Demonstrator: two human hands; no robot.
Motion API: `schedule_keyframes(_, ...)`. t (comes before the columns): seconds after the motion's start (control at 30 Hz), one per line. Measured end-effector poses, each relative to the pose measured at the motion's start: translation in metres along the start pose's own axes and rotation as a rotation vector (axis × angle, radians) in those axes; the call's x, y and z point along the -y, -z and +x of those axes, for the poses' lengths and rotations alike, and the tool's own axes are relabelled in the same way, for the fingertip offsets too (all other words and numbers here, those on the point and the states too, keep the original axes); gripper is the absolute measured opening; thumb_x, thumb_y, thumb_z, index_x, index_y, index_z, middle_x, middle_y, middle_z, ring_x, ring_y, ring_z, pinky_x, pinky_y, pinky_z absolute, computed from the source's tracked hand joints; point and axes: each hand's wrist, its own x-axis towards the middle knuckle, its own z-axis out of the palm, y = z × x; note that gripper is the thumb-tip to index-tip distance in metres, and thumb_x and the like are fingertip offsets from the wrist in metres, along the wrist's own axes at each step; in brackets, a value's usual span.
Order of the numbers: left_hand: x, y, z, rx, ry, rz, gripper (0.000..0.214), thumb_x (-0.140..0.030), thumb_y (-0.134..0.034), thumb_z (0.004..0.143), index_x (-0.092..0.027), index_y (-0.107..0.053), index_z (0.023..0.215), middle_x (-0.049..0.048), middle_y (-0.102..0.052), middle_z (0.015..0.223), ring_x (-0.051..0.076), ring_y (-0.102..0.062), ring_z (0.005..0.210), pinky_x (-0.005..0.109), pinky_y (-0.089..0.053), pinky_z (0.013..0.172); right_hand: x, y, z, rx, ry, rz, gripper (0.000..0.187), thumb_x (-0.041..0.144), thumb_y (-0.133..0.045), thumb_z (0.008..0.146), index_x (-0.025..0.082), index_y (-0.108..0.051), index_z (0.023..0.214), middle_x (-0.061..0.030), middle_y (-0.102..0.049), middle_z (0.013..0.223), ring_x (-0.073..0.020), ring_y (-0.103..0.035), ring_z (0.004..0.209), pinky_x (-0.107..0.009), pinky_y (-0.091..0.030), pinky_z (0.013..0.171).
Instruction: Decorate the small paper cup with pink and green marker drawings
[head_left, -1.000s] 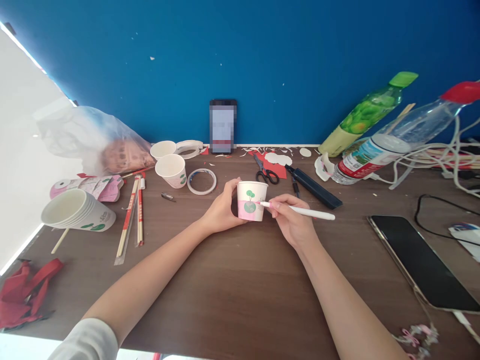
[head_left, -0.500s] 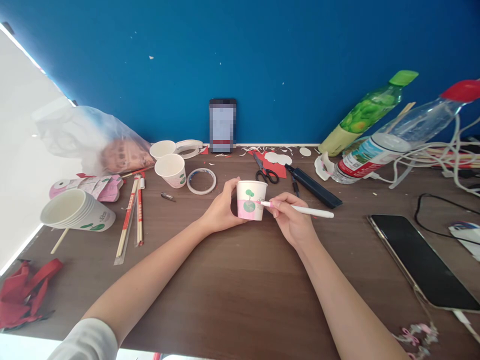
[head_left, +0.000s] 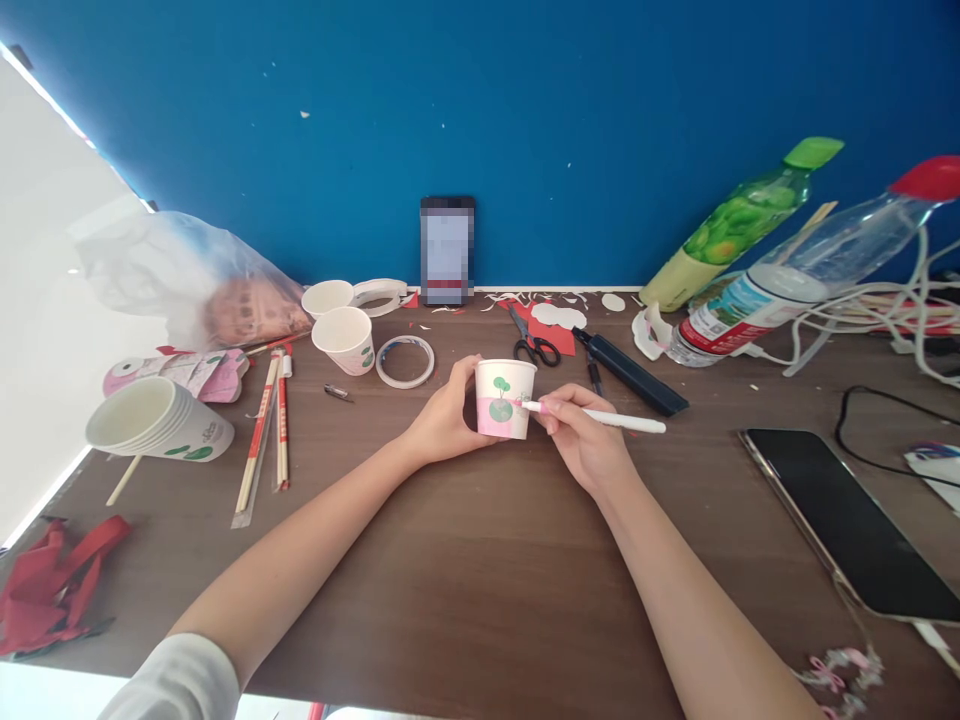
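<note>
A white paper cup (head_left: pixel 507 400) with a green plant print stands upright in the middle, its lower left part coloured pink. My left hand (head_left: pixel 444 415) is closed around the cup's left side, with some fingertips hidden behind it. Between the fingers of my right hand (head_left: pixel 589 435) is a white marker (head_left: pixel 628 422) with a pink end. The marker's tip touches or nearly touches the cup's front, at the upper edge of the pink area. Black-handled scissors (head_left: pixel 536 345) lie just behind the cup.
Two paper cups (head_left: pixel 343 340) and a tape roll (head_left: pixel 405 362) lie behind my left hand. Stacked cups (head_left: pixel 169 420) and wrapped chopsticks (head_left: pixel 259 435) are at left. A black box cutter (head_left: pixel 634 375), bottles (head_left: pixel 757 310) and a phone (head_left: pixel 847 520) are at right.
The view has shifted very slightly. Both hands keep their hold on the cup and marker, and the tip stays close to the same spot on the cup.
</note>
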Motion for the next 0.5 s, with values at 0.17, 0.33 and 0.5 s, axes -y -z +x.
schedule_keyframes(0.17, -0.0020, 0.0001, 0.0001, 0.004, 0.007, 0.005, 0.095, -0.026, -0.081, 0.062, -0.021, -0.022, 0.137, 0.0190, -0.041, 0.146, 0.034, -0.045, 0.134, 0.049, -0.039, 0.110, -0.0011, 0.0000, 0.0005, 0.001, 0.009, -0.012, 0.018, 0.026, -0.075, 0.066, 0.021, -0.061, 0.055, 0.0040, -0.050, 0.045, -0.0111, -0.043, 0.052, -0.031, -0.038, 0.060)
schedule_keyframes(0.33, -0.0035, 0.0001, 0.0005, 0.017, 0.023, -0.001, 0.096, -0.028, -0.081, 0.063, -0.021, -0.021, 0.137, 0.0194, -0.043, 0.145, 0.035, -0.045, 0.134, 0.049, -0.039, 0.109, -0.0009, 0.0005, 0.0001, 0.013, 0.012, -0.035, 0.021, 0.027, -0.075, 0.066, 0.022, -0.059, 0.053, 0.0046, -0.049, 0.044, -0.0111, -0.043, 0.051, -0.032, -0.040, 0.062)
schedule_keyframes(0.5, -0.0043, 0.0006, 0.0005, 0.033, 0.037, 0.006, 0.099, -0.033, -0.082, 0.064, -0.020, -0.019, 0.138, 0.0208, -0.042, 0.145, 0.036, -0.045, 0.135, 0.050, -0.039, 0.109, -0.0001, -0.0005, -0.0002, 0.008, 0.008, -0.051, 0.020, 0.027, -0.073, 0.065, 0.023, -0.059, 0.052, 0.0046, -0.049, 0.044, -0.0115, -0.043, 0.051, -0.031, -0.039, 0.059)
